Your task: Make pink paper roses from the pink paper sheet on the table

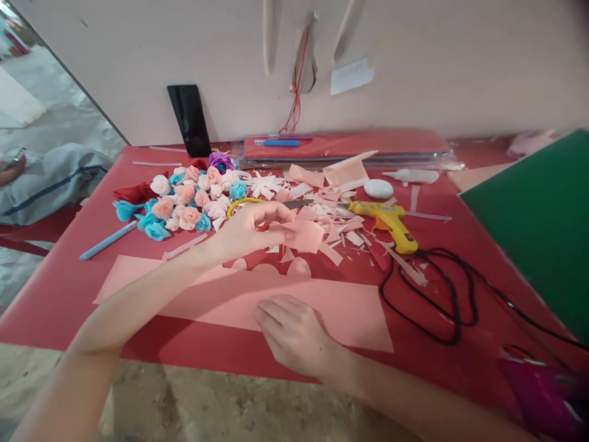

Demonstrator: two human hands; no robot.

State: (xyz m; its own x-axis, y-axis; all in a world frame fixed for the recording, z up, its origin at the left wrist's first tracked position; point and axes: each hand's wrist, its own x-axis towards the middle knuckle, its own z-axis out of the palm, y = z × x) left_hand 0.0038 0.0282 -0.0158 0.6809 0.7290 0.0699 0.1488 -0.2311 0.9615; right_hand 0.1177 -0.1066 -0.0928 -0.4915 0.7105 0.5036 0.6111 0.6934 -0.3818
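Observation:
My left hand (257,227) is raised over the middle of the table, pinching a small piece of pink paper (304,236) between thumb and fingers. Just behind that hand lie scissors (299,204) with a yellow handle, partly covered by it. My right hand (292,331) rests palm down on a long sheet of pink paper (350,313), its fingers together and laid on the sheet. Along the sheet's far edge sit rounded pink paper petals (299,267). Heaped paper scraps (331,230) spread beyond my left hand.
Several paper roses (188,218) cluster at the left, near a blue stick (108,240) and a phone (189,120) leaning on the wall. A yellow glue gun (386,224) with a looping black cord (453,294), a glue bottle (411,177) and a green board (538,239) occupy the right.

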